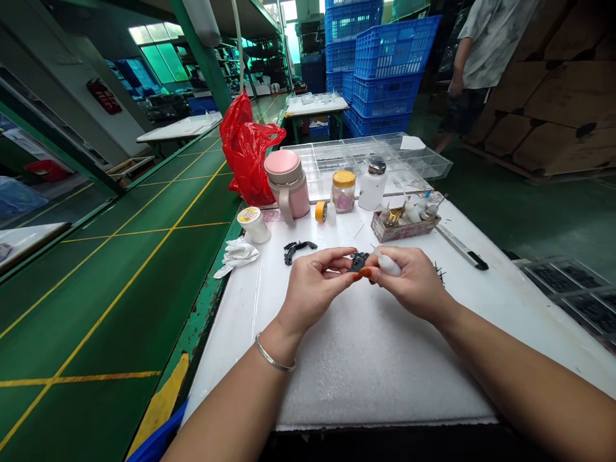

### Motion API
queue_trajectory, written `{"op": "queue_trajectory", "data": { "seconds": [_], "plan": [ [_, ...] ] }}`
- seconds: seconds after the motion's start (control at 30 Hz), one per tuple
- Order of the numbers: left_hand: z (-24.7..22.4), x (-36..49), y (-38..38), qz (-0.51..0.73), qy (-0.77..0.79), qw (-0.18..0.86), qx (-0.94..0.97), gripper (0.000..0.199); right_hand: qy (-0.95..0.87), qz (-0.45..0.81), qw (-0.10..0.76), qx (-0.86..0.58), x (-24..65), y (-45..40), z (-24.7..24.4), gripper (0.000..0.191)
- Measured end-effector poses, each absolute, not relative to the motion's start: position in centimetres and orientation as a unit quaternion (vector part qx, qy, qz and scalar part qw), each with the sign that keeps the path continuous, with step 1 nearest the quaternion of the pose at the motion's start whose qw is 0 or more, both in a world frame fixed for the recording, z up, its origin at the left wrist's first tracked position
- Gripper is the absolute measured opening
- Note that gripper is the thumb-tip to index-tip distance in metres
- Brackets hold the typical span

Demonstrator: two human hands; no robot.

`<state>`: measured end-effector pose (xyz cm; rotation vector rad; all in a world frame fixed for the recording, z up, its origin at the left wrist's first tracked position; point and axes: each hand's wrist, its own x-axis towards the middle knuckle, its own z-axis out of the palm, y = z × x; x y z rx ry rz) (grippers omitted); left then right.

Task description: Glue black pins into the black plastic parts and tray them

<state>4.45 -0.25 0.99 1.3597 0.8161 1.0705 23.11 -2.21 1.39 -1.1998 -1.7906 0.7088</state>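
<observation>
Head view: left hand (315, 285), bracelet at its wrist, is partly closed, fingertips pinching a small dark part (359, 261) above the white tabletop (481, 308). Right hand (409, 282) is curled around a small white bottle (389, 265), nozzle angled up and to the left, its thumb and fingertips meeting the dark part's right side. Curved black piece (299, 249) lies beyond the left hand, near white gloves (238, 255). Patterned box (407, 228) of small bottles sits beyond the right hand, beside a cutter knife (462, 249).
</observation>
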Motion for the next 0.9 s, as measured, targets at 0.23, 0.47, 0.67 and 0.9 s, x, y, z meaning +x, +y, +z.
{"op": "queue_trajectory", "data": {
  "seconds": [0.23, 0.47, 0.67, 0.9],
  "plan": [
    [1.0, 4.4, -0.5, 0.448, 0.366, 0.567, 0.587, 0.043, -0.705, 0.310, 0.434, -0.468, 23.0, -2.2, 1.3, 0.029],
    [1.6, 4.5, -0.4, 0.437, 0.405, 0.508, 0.622, 0.042, -0.702, 0.314, 0.426, -0.476, 22.9, -1.9, 1.4, 0.022],
    [0.4, 3.6, 0.8, 0.434, 0.436, 0.362, 0.700, 0.037, -0.669, 0.298, 0.476, -0.486, 22.3, -1.5, 1.6, 0.014],
    [-0.7, 3.1, 1.9, 0.446, 0.394, 0.188, 0.782, 0.031, -0.619, 0.301, 0.513, -0.512, 21.9, -0.9, 1.4, 0.018]
  ]
}}
